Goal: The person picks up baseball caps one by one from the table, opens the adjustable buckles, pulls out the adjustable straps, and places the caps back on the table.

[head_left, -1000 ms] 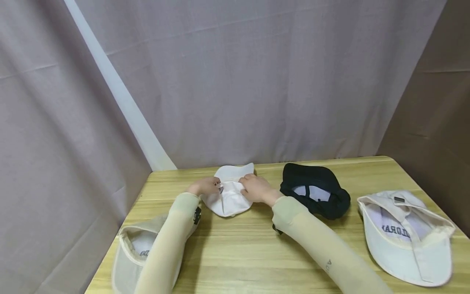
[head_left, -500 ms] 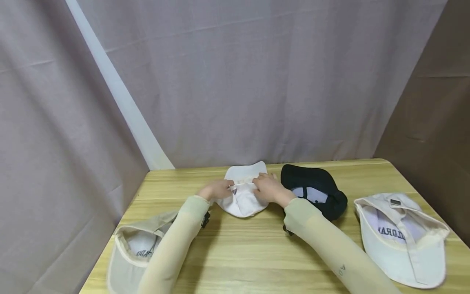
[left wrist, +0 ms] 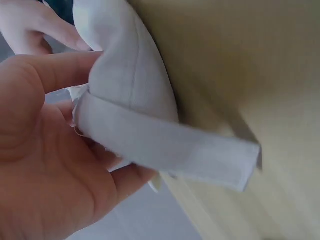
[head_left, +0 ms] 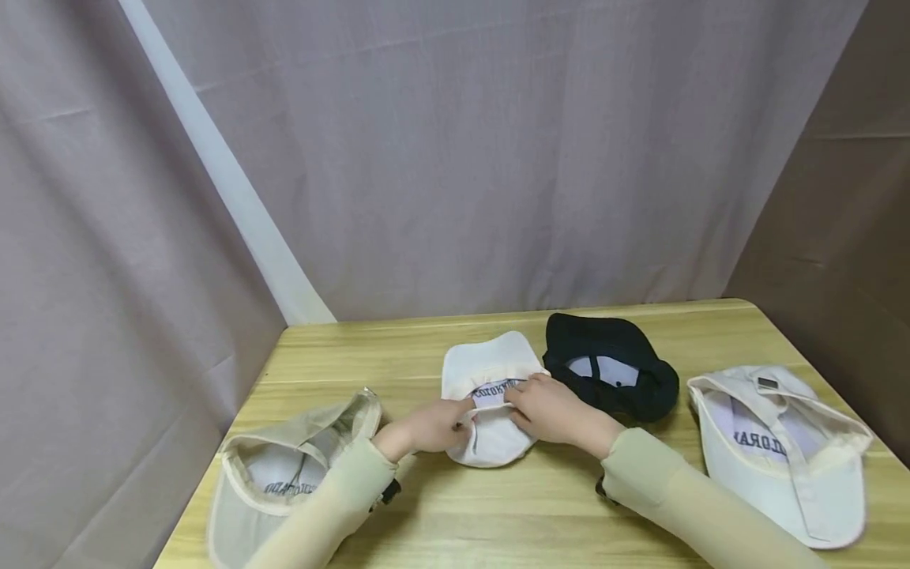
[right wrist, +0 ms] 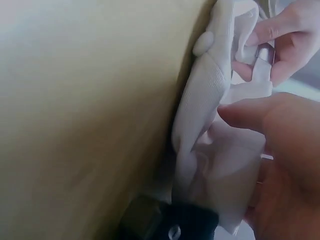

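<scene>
1. Beige cap [head_left: 284,474], crown down, at the table's [head_left: 498,521] left front corner; untouched, just beside the left sleeve.
2. Left hand [head_left: 426,427] pinches the left rear edge of the white cap [head_left: 490,395]. Left wrist view: thumb and fingers curled round the cap's back strap [left wrist: 165,145], which sticks out flat over the table.
3. White cap lies upside down at table centre, between both hands. Brim points away from the person, rear opening toward them; long axis runs near to far. Inner print shows at the opening.
4. Right hand [head_left: 554,411] grips the right rear edge, fingers curled into the fabric [right wrist: 220,165]. Both hands equally close, one each side of the opening.
5. Black cap [head_left: 611,379] just beside the right hand, apart from the white one, as far as I can tell.
6. Cream cap [head_left: 775,450] far right, inside up.
</scene>
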Motion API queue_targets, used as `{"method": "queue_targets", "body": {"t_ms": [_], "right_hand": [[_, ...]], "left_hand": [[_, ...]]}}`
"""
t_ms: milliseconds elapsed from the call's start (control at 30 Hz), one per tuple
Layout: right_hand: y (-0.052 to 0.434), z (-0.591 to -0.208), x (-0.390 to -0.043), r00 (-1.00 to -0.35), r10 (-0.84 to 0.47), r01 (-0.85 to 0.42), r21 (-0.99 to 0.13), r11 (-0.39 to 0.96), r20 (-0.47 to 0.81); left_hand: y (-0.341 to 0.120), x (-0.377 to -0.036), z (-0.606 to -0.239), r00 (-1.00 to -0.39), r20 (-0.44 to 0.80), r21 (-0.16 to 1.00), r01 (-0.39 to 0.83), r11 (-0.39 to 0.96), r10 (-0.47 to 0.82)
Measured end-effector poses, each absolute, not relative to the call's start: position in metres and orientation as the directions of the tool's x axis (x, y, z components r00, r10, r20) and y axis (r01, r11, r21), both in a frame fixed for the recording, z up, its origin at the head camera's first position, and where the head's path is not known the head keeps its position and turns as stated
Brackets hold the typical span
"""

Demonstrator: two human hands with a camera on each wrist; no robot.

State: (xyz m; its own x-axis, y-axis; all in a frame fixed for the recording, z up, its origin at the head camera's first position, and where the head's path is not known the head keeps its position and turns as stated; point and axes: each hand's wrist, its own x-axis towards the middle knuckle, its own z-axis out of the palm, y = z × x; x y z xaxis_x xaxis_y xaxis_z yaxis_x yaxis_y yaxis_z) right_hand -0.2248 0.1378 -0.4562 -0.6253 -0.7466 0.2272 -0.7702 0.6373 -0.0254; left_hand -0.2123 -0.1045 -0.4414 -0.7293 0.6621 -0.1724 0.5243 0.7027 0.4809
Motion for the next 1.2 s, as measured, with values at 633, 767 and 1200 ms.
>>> {"method": "queue_targets", "body": {"t_ms": [633, 767, 1200], "right_hand": [[0.159, -0.454, -0.143, -0.527, -0.804, -0.844, -0.056, 0.534, 0.274], [0.16, -0.456, -0.144, -0.512, -0.803, -0.851, -0.056, 0.522, 0.307], [0.169, -0.437, -0.153, -0.562, -0.755, -0.827, -0.241, 0.508, 0.337]], "left_hand": [[-0.11, -0.121, -0.447, -0.662, -0.077, 0.424, 0.655, 0.625, 0.746], [-0.11, -0.12, -0.447, -0.676, -0.091, 0.422, 0.639, 0.643, 0.732], [-0.118, -0.123, -0.422, -0.692, -0.038, 0.537, 0.594, 0.599, 0.721]]}}
